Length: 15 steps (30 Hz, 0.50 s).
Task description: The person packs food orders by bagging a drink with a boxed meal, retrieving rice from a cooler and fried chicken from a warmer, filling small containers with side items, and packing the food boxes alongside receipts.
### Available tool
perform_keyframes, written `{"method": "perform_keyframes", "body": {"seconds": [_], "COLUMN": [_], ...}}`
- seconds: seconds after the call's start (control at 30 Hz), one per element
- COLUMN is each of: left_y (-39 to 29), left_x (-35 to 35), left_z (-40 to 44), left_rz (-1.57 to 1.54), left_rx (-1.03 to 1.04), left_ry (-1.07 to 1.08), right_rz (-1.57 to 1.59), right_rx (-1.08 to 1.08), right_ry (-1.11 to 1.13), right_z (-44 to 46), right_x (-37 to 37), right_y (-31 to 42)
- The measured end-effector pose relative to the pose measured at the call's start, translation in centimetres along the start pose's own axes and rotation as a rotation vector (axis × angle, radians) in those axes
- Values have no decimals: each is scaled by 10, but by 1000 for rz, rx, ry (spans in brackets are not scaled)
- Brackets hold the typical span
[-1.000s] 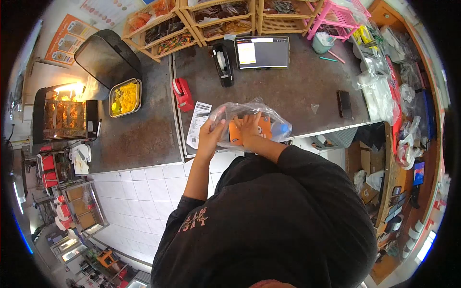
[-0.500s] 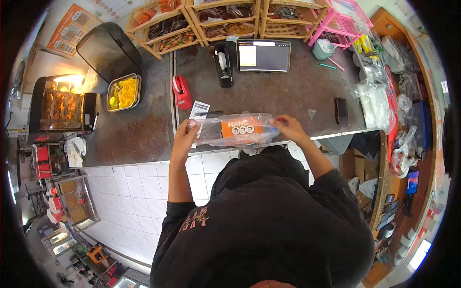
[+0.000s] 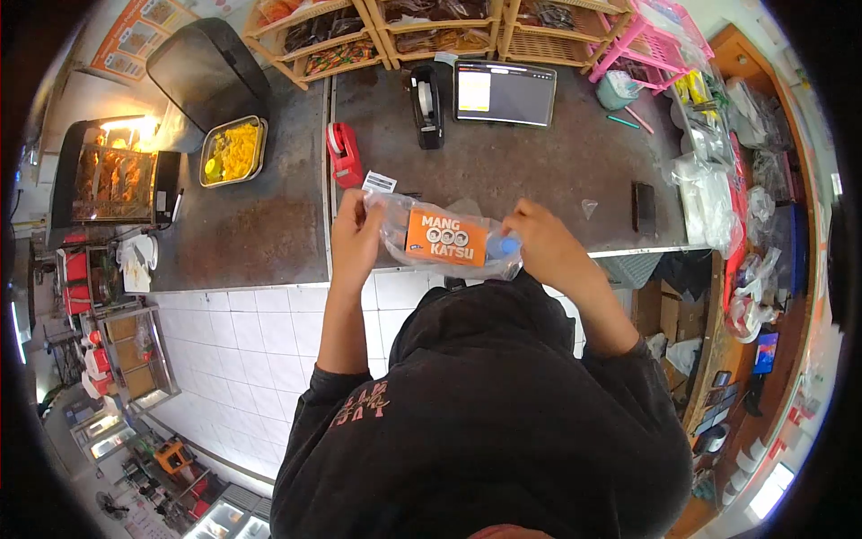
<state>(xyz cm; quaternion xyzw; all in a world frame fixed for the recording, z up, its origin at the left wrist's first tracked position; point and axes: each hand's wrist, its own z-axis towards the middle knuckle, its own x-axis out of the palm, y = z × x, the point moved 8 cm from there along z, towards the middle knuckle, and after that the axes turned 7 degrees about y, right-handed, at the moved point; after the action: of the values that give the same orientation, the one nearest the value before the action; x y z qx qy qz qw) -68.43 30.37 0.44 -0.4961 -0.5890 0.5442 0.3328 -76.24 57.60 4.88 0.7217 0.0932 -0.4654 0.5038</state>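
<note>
Orange box [image 3: 446, 238] and blue-topped item [image 3: 509, 246] lay inside clear bag [image 3: 395, 241], at six-o'clock edge of surface [image 3: 575, 162] — loading appeared done. Left hand [image 3: 357, 237] pinched bag at nine o'clock, right hand [image 3: 549, 247] at three. No knot visible — closure appeared not yet made.

The person's left hand [image 3: 357, 232] pinches one end of a clear plastic bag [image 3: 395, 237], and the right hand [image 3: 549, 250] grips the other end. Between the two grips, inside the bag, sit an orange box [image 3: 446, 236] lettered "MANG KATSU" and, nearer the right hand, a blue item [image 3: 510, 246] partly veiled by plastic. Just beyond the left grip lie a printed slip [image 3: 380, 182] and a red tape dispenser [image 3: 345, 156]. A dark phone [image 3: 643, 207] lies well right of the right grip.
</note>
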Motion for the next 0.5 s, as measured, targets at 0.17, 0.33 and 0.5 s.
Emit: {"method": "perform_keyframes", "body": {"seconds": [0.17,0.33,0.5], "left_y": [17,28,0], "left_x": [-33,-36,-15], "left_z": [8,2,8], "left_rz": [-154,-318,-32], "left_rx": [3,-89,146], "left_ry": [-156,-145,48], "right_rz": [-188,-277,-38], "right_rx": [359,296,-113], "right_ry": [-73,-77,11], "right_z": [-2,2,31], "right_x": [-41,-28,-15], "right_y": [-13,-28,3]}}
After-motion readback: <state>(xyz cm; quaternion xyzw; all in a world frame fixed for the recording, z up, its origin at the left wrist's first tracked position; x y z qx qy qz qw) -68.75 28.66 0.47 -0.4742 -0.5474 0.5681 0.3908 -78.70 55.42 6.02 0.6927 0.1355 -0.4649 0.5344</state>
